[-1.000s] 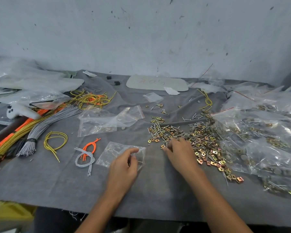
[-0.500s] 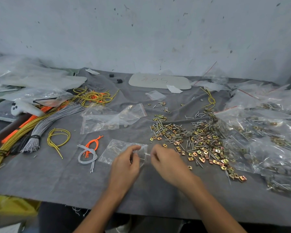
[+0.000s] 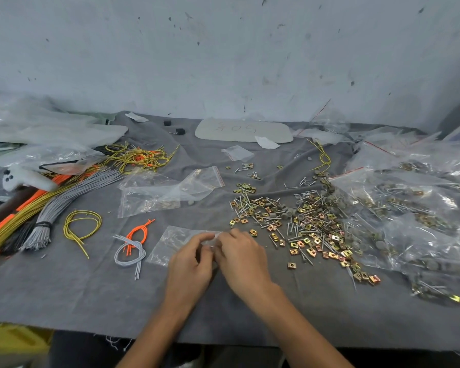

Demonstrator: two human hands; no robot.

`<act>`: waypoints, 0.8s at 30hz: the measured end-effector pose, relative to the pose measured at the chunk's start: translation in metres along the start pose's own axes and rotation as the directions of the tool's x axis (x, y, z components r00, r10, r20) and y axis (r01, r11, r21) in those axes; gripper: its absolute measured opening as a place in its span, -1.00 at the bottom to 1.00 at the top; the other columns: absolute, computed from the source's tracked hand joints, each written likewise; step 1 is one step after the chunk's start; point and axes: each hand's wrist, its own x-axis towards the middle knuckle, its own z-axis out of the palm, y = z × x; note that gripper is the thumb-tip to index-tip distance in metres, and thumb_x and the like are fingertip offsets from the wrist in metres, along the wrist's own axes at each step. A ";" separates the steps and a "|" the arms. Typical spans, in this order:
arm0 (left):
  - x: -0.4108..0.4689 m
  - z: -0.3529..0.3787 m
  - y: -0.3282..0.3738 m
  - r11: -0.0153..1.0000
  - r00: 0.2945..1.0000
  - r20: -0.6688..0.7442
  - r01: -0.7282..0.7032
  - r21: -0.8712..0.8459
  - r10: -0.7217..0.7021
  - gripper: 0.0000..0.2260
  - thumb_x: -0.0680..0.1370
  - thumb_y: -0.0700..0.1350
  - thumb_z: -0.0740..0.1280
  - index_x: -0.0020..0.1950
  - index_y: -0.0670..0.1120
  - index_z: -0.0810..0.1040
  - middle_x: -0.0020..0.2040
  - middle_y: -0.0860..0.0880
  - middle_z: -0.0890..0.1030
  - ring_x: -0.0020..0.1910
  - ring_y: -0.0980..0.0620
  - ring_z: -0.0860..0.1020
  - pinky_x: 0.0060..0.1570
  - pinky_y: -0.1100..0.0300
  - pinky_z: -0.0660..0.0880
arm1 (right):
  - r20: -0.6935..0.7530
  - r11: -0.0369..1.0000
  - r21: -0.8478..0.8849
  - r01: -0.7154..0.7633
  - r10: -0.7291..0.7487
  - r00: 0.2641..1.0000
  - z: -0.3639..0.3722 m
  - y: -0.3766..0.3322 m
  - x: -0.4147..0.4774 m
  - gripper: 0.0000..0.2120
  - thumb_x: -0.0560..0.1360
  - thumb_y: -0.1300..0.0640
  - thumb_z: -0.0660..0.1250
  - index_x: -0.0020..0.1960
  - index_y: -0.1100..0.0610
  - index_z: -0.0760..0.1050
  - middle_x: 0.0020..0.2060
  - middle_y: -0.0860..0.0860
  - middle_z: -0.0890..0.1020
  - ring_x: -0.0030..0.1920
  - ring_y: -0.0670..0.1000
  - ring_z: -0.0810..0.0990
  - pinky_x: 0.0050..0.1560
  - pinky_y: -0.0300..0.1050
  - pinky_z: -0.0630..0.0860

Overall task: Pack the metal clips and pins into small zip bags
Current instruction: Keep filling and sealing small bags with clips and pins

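Lower centre of the frame: small zip bag (image 3: 175, 241), flat on the grey cloth (image 3: 91, 290), its right-hand mouth pinched between thumb and forefinger of the left hand (image 3: 190, 262). The right hand (image 3: 241, 257) meets it there, fingers curled together at the mouth; whether they clasp anything we cannot tell. Right of centre: loose metal clips and pins (image 3: 304, 221), heaped. Far right — filled bags (image 3: 412, 216). Left, we note bundled cords (image 3: 64, 192).

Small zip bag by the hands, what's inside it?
Through the small zip bag mostly grey cloth shows. The left hand and right hand cover its mouth, hiding anything there.
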 end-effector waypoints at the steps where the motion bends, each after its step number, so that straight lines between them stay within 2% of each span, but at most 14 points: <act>1: 0.000 0.000 0.000 1.000 1.000 -0.003 0.003 -0.003 -0.003 -0.76 0.55 -0.13 0.26 0.13 0.09 0.63 -0.21 0.19 0.66 -0.28 0.20 0.58 -0.15 0.09 0.54 | -0.014 1.000 0.013 -0.003 0.004 1.000 0.001 0.001 0.000 -0.82 0.63 -0.03 0.21 0.13 0.01 0.52 0.05 -0.04 0.54 0.12 0.06 0.50 -0.07 -0.03 0.42; 5: 0.002 0.000 0.000 0.999 1.000 0.010 0.011 0.031 -0.011 -0.77 0.54 -0.10 0.26 0.14 0.07 0.62 -0.32 0.10 0.61 -0.32 0.16 0.55 -0.19 0.04 0.52 | 0.025 0.990 0.140 0.022 -0.026 0.999 0.007 0.005 -0.003 -0.81 0.59 -0.05 0.26 0.15 -0.05 0.57 0.03 -0.07 0.58 0.08 0.04 0.54 -0.04 -0.05 0.43; 7: 0.002 0.001 -0.002 0.998 1.000 0.014 -0.004 0.065 0.003 -0.78 0.54 -0.12 0.29 0.13 0.09 0.60 -0.34 0.13 0.59 -0.34 0.18 0.54 -0.26 0.14 0.45 | 0.055 0.969 0.243 0.050 -0.066 0.996 0.007 0.009 -0.006 -0.81 0.56 0.03 0.29 0.14 -0.08 0.59 -0.01 -0.08 0.60 0.04 0.01 0.56 -0.03 -0.05 0.46; 9: 0.002 0.002 -0.003 0.993 1.000 0.019 -0.026 0.114 0.024 -0.76 0.49 -0.04 0.26 0.13 0.12 0.58 -0.30 0.19 0.57 -0.33 0.20 0.53 -0.29 0.24 0.39 | 0.004 0.958 0.287 0.019 -0.021 1.000 0.001 0.022 -0.005 -0.85 0.53 0.05 0.32 0.06 -0.08 0.61 -0.10 -0.10 0.60 -0.05 -0.02 0.56 -0.05 -0.06 0.49; 12: 0.001 0.004 -0.006 0.985 0.998 0.032 -0.052 0.167 0.047 -0.75 0.48 -0.06 0.30 0.14 0.16 0.55 -0.29 0.18 0.54 -0.30 0.18 0.52 -0.31 0.27 0.37 | -0.083 0.980 0.182 -0.076 0.093 0.992 -0.017 0.063 0.013 -0.91 0.55 0.08 0.34 0.01 -0.03 0.60 -0.07 -0.06 0.62 -0.03 0.00 0.56 -0.01 -0.06 0.49; 15: 0.001 0.004 -0.009 0.983 0.998 0.035 -0.054 0.176 0.048 -0.74 0.47 -0.04 0.29 0.13 0.18 0.54 -0.31 0.17 0.53 -0.31 0.17 0.52 -0.32 0.29 0.34 | -0.069 0.976 0.044 -0.215 0.218 0.974 -0.039 0.109 0.037 -0.86 0.57 0.09 0.34 0.11 0.03 0.59 0.06 0.02 0.57 0.12 0.09 0.51 0.08 -0.03 0.46; 19: 0.001 0.004 -0.009 0.986 0.999 0.015 -0.049 0.159 0.047 -0.73 0.44 -0.01 0.25 0.11 0.18 0.55 -0.31 0.16 0.53 -0.31 0.17 0.53 -0.32 0.41 0.31 | 0.037 0.952 -0.031 -0.305 0.306 0.951 -0.052 0.143 0.060 -0.69 0.55 0.10 0.37 0.29 0.07 0.52 0.23 0.09 0.53 0.27 0.14 0.45 0.28 0.01 0.40; 24: 0.002 0.004 -0.009 0.987 0.998 0.012 -0.056 0.151 0.055 -0.74 0.44 -0.01 0.24 0.10 0.19 0.54 -0.34 0.14 0.52 -0.34 0.15 0.52 -0.32 0.37 0.34 | 0.191 0.956 -0.077 -0.283 0.293 0.937 -0.052 0.153 0.072 -0.58 0.53 0.12 0.39 0.37 0.02 0.46 0.27 0.08 0.53 0.23 0.12 0.51 0.22 0.01 0.47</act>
